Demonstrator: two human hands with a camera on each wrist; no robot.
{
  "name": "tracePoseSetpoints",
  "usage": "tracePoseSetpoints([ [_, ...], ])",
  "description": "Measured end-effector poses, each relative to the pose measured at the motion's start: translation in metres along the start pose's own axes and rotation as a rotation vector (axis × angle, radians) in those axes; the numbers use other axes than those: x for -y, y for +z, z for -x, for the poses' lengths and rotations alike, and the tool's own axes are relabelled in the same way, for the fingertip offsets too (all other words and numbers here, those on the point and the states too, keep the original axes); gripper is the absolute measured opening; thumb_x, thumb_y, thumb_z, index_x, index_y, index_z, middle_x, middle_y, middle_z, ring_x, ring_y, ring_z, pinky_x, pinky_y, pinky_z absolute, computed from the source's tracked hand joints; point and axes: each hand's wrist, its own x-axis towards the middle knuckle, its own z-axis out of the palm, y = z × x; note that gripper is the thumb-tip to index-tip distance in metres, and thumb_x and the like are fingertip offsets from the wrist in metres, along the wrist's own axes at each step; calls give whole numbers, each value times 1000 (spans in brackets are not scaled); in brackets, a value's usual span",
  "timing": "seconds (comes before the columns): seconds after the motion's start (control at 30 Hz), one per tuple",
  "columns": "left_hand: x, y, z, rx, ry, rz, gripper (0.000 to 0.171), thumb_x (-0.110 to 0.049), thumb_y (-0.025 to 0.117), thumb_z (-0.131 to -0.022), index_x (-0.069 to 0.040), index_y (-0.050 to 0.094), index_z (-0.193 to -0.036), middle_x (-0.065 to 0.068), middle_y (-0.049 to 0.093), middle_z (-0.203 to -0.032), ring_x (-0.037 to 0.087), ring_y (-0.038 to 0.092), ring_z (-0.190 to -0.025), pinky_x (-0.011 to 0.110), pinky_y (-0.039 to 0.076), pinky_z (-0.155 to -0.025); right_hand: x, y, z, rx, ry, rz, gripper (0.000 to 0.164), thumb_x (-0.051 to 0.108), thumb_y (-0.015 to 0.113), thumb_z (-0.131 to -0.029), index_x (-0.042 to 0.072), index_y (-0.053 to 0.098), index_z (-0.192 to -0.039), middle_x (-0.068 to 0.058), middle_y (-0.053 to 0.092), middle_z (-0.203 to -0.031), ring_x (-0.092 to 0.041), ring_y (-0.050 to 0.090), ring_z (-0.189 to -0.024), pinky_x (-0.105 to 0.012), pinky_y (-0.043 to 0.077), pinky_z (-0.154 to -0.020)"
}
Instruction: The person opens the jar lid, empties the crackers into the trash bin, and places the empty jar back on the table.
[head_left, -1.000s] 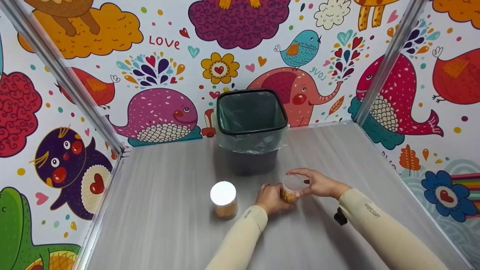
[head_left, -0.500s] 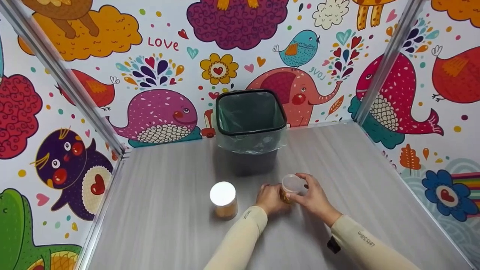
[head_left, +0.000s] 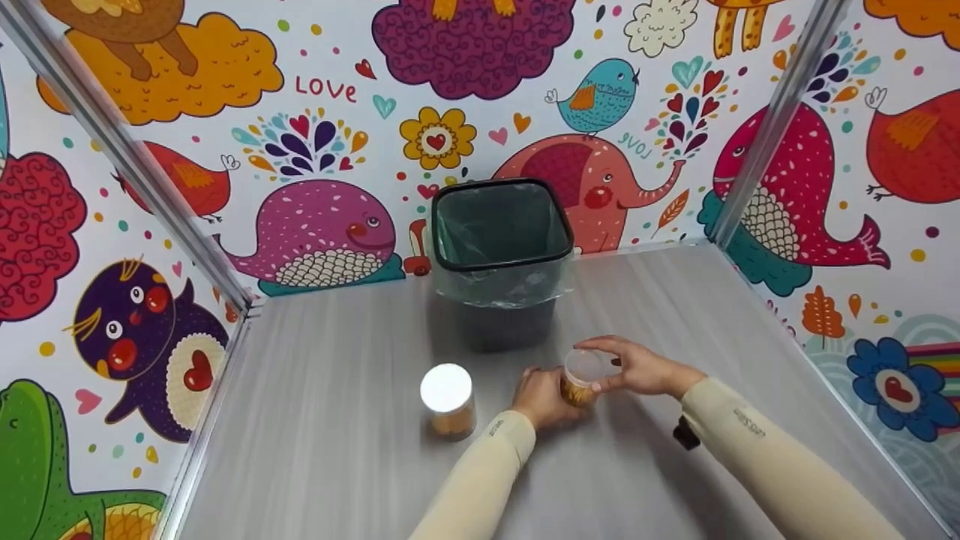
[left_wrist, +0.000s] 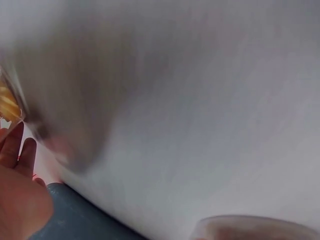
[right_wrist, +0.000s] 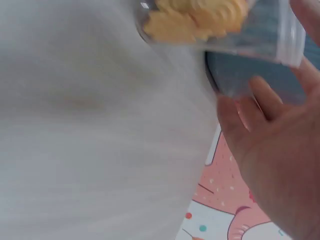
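Observation:
A clear jar (head_left: 577, 392) stands right of centre in the head view, yellowish pasta-like pieces in its lower part. My left hand (head_left: 544, 396) grips its body from the left. Around the jar's translucent lid (head_left: 589, 366) are the thumb and fingertips of my right hand (head_left: 643, 369). The right wrist view shows that hand (right_wrist: 280, 145) at the ribbed lid (right_wrist: 291, 35), with the yellow pieces (right_wrist: 195, 17) lying inside the jar. Only part of my left hand (left_wrist: 20, 185) and a corner of the jar appear in the left wrist view.
Left of my left hand stands another jar (head_left: 452, 421) with a white lid and orange-tan contents. Behind both jars is a dark bin (head_left: 504, 319) lined with a clear bag. Metal-framed printed panels enclose the grey table (head_left: 337, 420).
My right hand turned inward around the lid half a second ago and is now turned back outward, its wrist farther right. The left hand stays on the jar, which has hardly moved.

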Motion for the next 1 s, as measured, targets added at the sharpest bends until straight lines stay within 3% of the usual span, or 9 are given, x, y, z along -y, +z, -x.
tracePoseSetpoints([
  [0.1,0,0,-1,1,-7,5,54,-42,92,-62,-16,72,-105,-12,72,-91,7,65,-86,37,36,-107,1,-7,-4,75,27,-29,68,18,79,-86,6,48,-145,-18,44,-147,-41,34,-137,-71,29,-103],
  [0.17,0,0,-1,-1,-12,4,53,-42,92,-62,-17,73,-104,-13,72,-90,7,65,-86,37,36,-107,0,-5,-3,50,23,-33,69,18,79,-85,6,48,-146,-18,43,-148,-41,34,-137,-71,30,-102],
  [0.23,0,0,-1,-9,-12,4,51,-42,92,-61,-17,73,-102,-14,71,-88,7,64,-85,37,37,-105,-1,2,0,-34,13,-39,71,17,80,-84,3,46,-145,-19,43,-147,-41,35,-136,-70,30,-102],
  [0.47,2,-1,-1,-34,1,-27,47,-40,92,-60,-20,74,-98,-15,70,-84,8,63,-81,33,40,-101,-5,49,14,-455,28,40,77,24,89,-75,-4,49,-135,-20,50,-136,-38,46,-127,-59,43,-97],
  [0.6,1,-1,-2,-46,10,-57,47,-42,92,-61,-19,74,-97,-14,70,-83,10,63,-79,33,41,-101,-2,66,12,-600,41,114,78,25,92,-71,-3,52,-131,-19,53,-132,-35,50,-121,-56,46,-93],
  [0.7,-1,-1,-2,-47,13,-72,45,-44,91,-61,-19,73,-95,-13,69,-80,11,63,-78,34,41,-101,-2,69,10,-658,30,167,73,26,92,-70,-2,56,-127,-18,56,-128,-35,52,-119,-54,46,-93],
  [0.77,-2,-1,-1,-38,14,-85,45,-45,91,-61,-20,73,-93,-14,69,-78,11,63,-77,33,42,-99,-3,64,12,-633,1,207,69,27,91,-72,-1,58,-126,-18,56,-129,-37,50,-121,-54,44,-96],
  [0.83,-3,-1,-1,-30,16,-98,46,-46,91,-60,-19,73,-93,-13,69,-78,11,64,-77,32,43,-97,-4,54,14,-553,-31,223,67,29,88,-75,0,59,-128,-19,54,-133,-39,47,-125,-56,40,-99],
  [1.0,-2,-2,-2,-14,5,-118,49,-47,91,-58,-19,74,-95,-13,69,-79,11,64,-76,30,43,-94,-2,22,12,-232,-69,164,64,24,81,-84,5,55,-139,-22,46,-142,-44,40,-130,-66,35,-100],
])
